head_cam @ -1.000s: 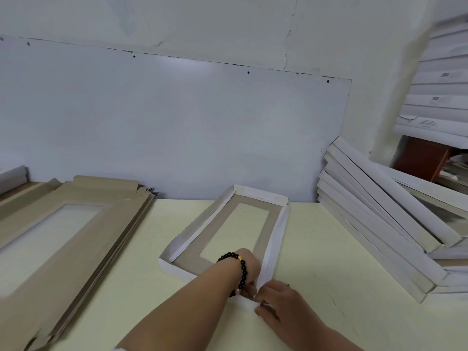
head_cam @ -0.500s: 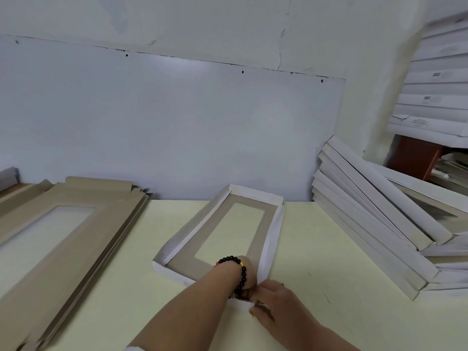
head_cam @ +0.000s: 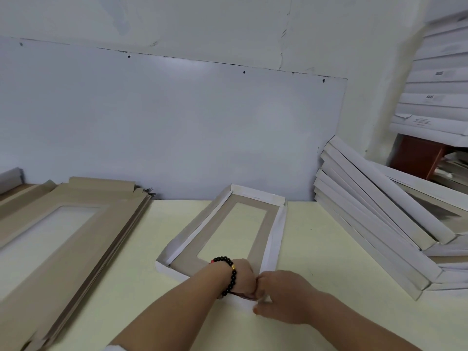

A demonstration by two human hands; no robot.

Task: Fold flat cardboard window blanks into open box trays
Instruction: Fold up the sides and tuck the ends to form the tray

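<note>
Head view shows the tray (head_cam: 229, 233) lying on the table (head_cam: 316, 262), near the middle, its long axis running away from the person toward the wall. Three of its white walls stand; the near right corner is the one in hand. The left hand (head_cam: 241, 276), wearing a bead bracelet (head_cam: 229, 273), sits curled inside that corner, its grip closed on the near wall as far as can be seen, though the fingertips are hidden. The right hand (head_cam: 281, 297) meets it from outside, fingers bent and pinching the corner flap against the left hand.

The step looks like locking the last corner. To do it well, the inner hand should hold the near wall upright while the outer hand tucks the flap fully home, so the side wall and end wall meet square. Pressing along the crease, not the thin window frame, would avoid a buckle. The long right wall leans slightly outward, so it may need drawing in before the flap is seated.

A stack of blanks (head_cam: 63, 236) lies to the left, and finished trays (head_cam: 374, 224) lean in a pile at the right.
</note>
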